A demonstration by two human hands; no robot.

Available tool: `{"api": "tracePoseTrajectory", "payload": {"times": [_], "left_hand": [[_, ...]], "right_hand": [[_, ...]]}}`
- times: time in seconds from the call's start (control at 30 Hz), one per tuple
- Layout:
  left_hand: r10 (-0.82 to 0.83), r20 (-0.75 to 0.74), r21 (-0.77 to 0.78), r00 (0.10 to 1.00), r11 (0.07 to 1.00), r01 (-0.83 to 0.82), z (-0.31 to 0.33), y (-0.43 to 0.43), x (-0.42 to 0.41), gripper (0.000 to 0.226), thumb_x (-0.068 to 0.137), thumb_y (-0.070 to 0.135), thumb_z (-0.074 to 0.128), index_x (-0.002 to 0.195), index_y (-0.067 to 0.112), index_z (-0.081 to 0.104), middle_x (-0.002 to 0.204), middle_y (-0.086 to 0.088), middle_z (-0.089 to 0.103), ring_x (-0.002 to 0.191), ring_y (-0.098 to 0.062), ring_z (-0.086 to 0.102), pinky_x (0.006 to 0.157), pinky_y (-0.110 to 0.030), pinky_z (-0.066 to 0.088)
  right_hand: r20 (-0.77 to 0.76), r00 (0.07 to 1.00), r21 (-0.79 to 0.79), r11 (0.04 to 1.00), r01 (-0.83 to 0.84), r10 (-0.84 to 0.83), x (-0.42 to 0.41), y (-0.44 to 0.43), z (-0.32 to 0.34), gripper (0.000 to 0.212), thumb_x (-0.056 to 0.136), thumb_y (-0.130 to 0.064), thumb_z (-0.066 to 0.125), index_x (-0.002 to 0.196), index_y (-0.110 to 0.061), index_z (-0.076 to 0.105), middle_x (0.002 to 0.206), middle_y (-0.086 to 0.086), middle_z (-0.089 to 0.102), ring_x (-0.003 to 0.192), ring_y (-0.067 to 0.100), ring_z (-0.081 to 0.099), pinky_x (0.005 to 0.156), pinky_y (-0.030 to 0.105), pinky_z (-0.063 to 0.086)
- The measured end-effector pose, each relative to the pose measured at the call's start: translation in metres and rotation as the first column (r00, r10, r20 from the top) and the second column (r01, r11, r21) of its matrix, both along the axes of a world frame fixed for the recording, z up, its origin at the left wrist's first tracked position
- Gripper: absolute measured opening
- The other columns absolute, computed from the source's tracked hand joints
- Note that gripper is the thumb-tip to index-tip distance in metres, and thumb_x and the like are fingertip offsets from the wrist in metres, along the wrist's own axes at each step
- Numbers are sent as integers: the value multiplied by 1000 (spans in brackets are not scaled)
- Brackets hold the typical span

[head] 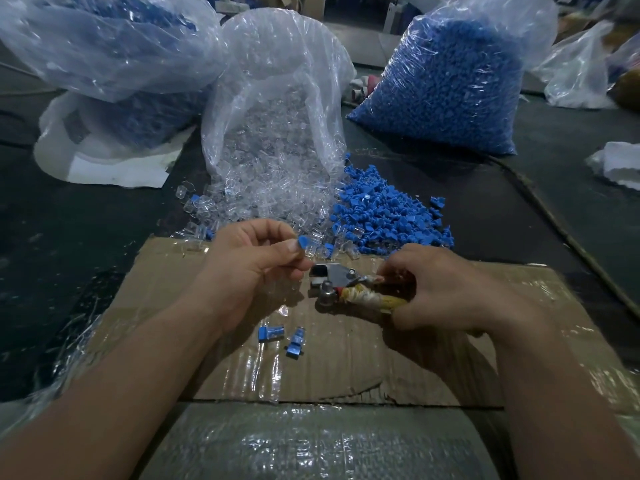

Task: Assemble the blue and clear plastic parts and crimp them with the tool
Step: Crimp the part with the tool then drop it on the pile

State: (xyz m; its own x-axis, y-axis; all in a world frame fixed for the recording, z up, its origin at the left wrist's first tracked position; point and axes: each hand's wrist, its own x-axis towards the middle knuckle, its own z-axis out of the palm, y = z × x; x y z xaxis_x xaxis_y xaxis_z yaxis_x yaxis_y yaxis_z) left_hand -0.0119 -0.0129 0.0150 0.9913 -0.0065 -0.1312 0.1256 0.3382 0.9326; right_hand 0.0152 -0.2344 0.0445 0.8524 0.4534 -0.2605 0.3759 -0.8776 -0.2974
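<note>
mounted on the head, wide-angle; faced forward and down across the cardboard sheet [346,362]; sat close above the left hand [249,261] and right hand [440,289], reached the bags [277,109] beyond.

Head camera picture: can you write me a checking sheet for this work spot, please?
Surface: brown cardboard sheet under shiny clear tape, lying on a dark surface.
Job's things: pile of loose blue plastic parts; clear plastic parts spilling from a crinkly clear bag; two joined blue-and-clear pieces on the cardboard; metal crimping tool with tape-wrapped handles.
Clutter: white sheet at left; white foam-like lump at right.
Grippers: left hand pinches a blue-and-clear piece just above the tool's head; right hand grips the handles.
Cables: one thin dark cord at right; its purpose cannot be told.
Surroundings: full bag of blue parts; big clear bag at back left.
</note>
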Motion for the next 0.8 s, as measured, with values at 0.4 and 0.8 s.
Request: {"api": "tracePoseTrajectory", "payload": {"times": [0.4, 0.8], "left_hand": [[70, 193, 76, 979, 993, -86, -4, -1, 2, 10, 63, 9, 60, 73, 8, 59, 60, -2, 67, 61, -13, 67, 55, -17, 52], [131, 378, 105, 916, 977, -183, -5, -4, 1, 10, 69, 12, 61, 78, 9, 59, 65, 2, 69, 62, -6, 65, 59, -16, 52]], "right_hand": [[340, 935, 241, 970, 12, -97, 1, 10, -4, 27, 74, -13, 63, 92, -25, 47, 81, -17, 39, 76, 7, 39, 64, 11, 28], [315, 944, 313, 950, -2, -102, -10, 31, -12, 26, 77, -21, 60, 98, -21, 45, 92, -2, 49, 83, 14, 44, 67, 20, 35]]}}
